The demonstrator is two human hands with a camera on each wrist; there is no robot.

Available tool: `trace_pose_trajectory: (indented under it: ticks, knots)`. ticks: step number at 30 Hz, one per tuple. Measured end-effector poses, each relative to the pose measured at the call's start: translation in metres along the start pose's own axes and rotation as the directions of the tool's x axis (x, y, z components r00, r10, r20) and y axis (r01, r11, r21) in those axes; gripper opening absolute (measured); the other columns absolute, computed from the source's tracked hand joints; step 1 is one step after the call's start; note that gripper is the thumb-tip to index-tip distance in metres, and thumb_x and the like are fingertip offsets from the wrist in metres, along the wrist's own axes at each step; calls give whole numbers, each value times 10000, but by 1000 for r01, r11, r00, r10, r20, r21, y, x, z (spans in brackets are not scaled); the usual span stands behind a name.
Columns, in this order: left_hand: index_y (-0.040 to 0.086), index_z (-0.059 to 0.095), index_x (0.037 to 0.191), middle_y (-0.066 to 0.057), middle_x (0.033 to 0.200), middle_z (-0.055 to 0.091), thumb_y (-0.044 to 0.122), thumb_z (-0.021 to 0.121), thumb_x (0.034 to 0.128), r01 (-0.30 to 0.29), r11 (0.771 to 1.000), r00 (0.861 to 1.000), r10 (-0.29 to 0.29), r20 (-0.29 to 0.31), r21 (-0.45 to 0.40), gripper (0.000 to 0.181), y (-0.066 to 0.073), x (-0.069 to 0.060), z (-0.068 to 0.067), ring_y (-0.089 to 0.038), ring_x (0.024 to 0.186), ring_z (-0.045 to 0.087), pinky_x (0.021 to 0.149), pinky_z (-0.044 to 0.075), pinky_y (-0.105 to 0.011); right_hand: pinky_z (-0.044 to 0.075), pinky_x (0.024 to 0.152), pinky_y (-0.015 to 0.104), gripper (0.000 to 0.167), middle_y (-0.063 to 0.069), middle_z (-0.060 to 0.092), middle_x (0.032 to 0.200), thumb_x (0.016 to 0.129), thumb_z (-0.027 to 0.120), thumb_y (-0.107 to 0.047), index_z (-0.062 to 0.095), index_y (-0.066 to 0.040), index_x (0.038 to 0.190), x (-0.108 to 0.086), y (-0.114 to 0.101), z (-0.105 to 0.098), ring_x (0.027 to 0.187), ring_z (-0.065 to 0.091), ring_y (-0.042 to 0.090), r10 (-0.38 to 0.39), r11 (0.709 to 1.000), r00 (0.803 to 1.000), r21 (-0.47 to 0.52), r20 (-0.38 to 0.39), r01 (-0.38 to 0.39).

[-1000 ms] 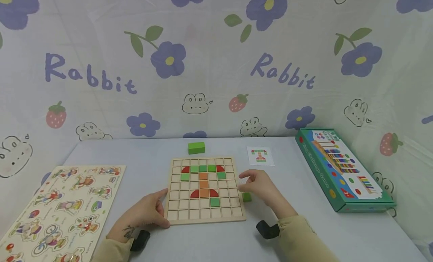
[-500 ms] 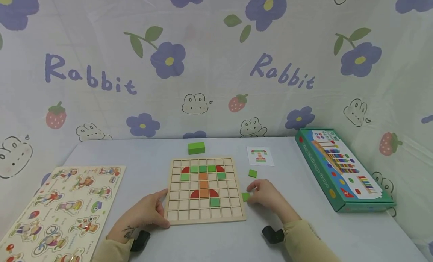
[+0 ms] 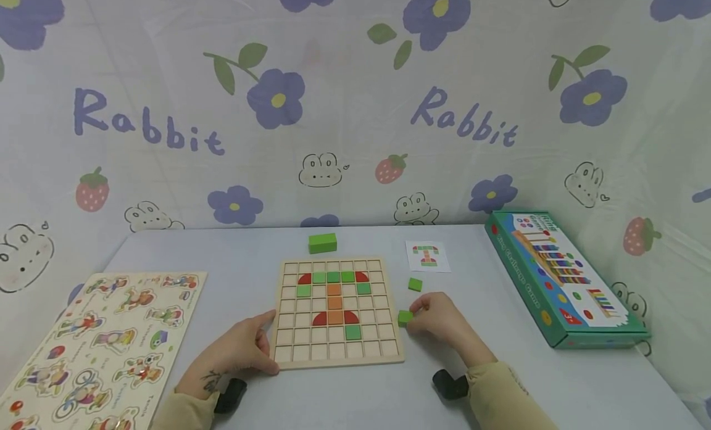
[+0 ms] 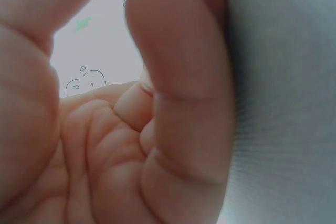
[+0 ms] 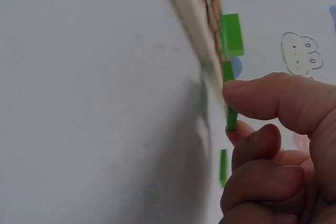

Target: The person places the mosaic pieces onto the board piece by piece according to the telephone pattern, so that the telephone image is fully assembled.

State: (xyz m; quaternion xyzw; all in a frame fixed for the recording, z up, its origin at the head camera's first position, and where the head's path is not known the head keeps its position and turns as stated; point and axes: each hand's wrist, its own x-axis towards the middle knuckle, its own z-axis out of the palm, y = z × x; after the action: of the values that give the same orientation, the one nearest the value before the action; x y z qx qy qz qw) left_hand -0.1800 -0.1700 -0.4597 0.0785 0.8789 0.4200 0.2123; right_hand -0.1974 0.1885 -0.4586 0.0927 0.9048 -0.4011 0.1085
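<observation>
A wooden grid board (image 3: pixel 318 354) lies on the table, with green and orange squares and red quarter-round pieces in several cells. On its left edge rest the thumb and index finger of my left hand (image 3: pixel 236 350), spread apart. The left wrist view shows the palm and partly bent fingers. To the right of the board, my right hand (image 3: pixel 441 322) pinches a small green square tile (image 3: pixel 405 318) between thumb and index finger; the tile (image 5: pixel 231 119) also shows edge-on in the right wrist view. Another green tile (image 3: pixel 415 284) lies just behind that hand.
Behind the board sits a green block (image 3: pixel 323 243). A printed pattern card (image 3: pixel 428 256) lies at the back right. A green game box (image 3: pixel 566 282) stands farther right, and a wooden picture puzzle (image 3: pixel 111 343) covers the table's left side.
My right hand has moved right and nearer to me, uncovering one green tile. It took hold of the other tile, which is now slightly raised. The left hand stays put.
</observation>
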Motion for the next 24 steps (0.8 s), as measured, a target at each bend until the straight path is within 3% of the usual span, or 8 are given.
trace_pose_trajectory:
  ticks: [5,11,18,24]
  knots:
    - [-19,260,1436,-33,612,546,49,855,538,0,1000,1000,0,-5,-2,1079,-1,0,1,-115,510,454,474,359,-247,328,533,277,262,27,449,612,691,726,-84,647,-41,938,-5,-19,3,595,416,159,-56,995,998,77,-8,56]
    - [-29,258,1434,-32,608,548,45,854,535,-15,1000,1000,15,-7,5,1081,0,-1,1,-116,507,457,472,364,-248,294,487,262,251,0,410,577,695,726,-65,646,-43,932,-14,-43,25,537,372,125,-154,980,988,130,30,148]
    - [-19,263,1435,-30,606,546,40,851,530,-11,1000,1000,11,-11,6,1081,-1,0,2,-115,505,455,471,361,-244,284,467,240,194,-19,388,539,713,705,-55,650,-46,899,-21,-56,56,492,349,109,-286,955,953,105,97,276]
    - [-13,268,1436,-36,612,551,38,855,524,-1,1000,1000,1,-20,5,1085,-1,1,3,-119,509,461,475,367,-247,307,483,251,185,-14,446,580,708,720,-62,663,-45,883,-25,-64,73,533,395,120,-315,949,943,30,105,314]
